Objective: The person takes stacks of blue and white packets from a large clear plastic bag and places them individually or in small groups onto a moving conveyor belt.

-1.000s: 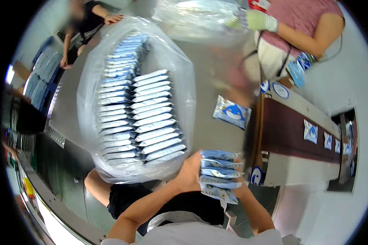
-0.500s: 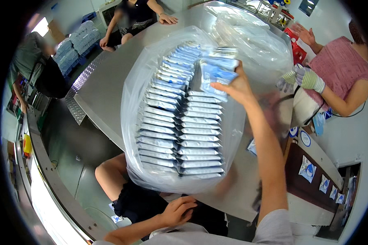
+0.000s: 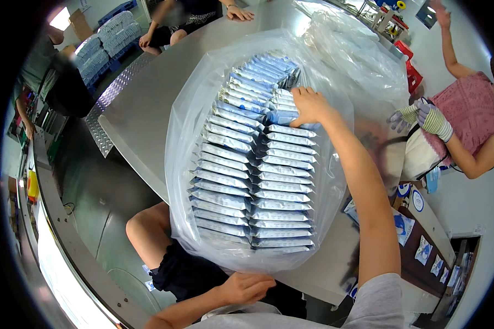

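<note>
See at nine o'clock a small yellow object [image 3: 33,185] beside a long curved rail [image 3: 74,263]. Near ten, find a standing person [image 3: 37,68] in a grey-green top, with pale stacked bundles [image 3: 107,41] further right, between ten and eleven. Then meet the broad metal surface [image 3: 140,126] and, on it, a large clear plastic bag [image 3: 184,126], filling the middle of the dial. Inside it, count two columns of packets on edge: a longer left column [image 3: 222,181], reaching up between twelve and one, and a right column [image 3: 282,200] just beside it across a dark gap. At twelve, note a seated person's hand [image 3: 240,13] resting on the far edge of the surface. At six, find the left hand [image 3: 247,288] just by the near edge of the bag, fingers curled; cannot tell of anything gripped in them. Between one and two, see the right hand [image 3: 310,107] reaching over the bag, thumb and fingers grasping a short run of packets [image 3: 280,105] at the far end of the right column. Further out that way, spot crumpled clear plastic [image 3: 357,49]. At four, see a dark red conveyor belt [image 3: 417,268] carrying blue-and-white packets [image 3: 424,251]. Between two and three, end on a co-worker [image 3: 469,104] in a pink top, one arm raised, the other ending in a striped glove [image 3: 436,120]
</note>
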A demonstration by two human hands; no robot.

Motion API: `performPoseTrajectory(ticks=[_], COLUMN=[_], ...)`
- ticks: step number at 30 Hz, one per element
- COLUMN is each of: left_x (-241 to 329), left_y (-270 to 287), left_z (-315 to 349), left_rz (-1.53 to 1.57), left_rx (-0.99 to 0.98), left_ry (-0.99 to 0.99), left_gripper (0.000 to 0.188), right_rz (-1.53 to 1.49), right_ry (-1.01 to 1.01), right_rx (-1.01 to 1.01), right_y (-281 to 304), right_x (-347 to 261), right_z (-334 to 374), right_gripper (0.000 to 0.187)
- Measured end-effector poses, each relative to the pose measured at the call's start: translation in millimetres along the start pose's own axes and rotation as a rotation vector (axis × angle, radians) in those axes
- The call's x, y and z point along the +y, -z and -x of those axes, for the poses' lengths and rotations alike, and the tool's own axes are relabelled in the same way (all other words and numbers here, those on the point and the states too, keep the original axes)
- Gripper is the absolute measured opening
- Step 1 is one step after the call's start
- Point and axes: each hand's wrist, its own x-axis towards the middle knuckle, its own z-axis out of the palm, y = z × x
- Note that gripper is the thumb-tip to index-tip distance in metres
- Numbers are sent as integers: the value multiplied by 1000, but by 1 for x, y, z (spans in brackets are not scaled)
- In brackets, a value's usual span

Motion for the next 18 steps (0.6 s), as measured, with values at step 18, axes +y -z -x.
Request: performPoseTrajectory(ticks=[18], left_x=[-3], left_y=[22], left_z=[-150], left_rz=[-733], left_rx=[-138], left_ry=[257], left_gripper=[78], right_rz=[-241], right_ry=[6], right_rx=[-133], right_y=[-13], right_x=[20], right_z=[7], right_gripper=[99])
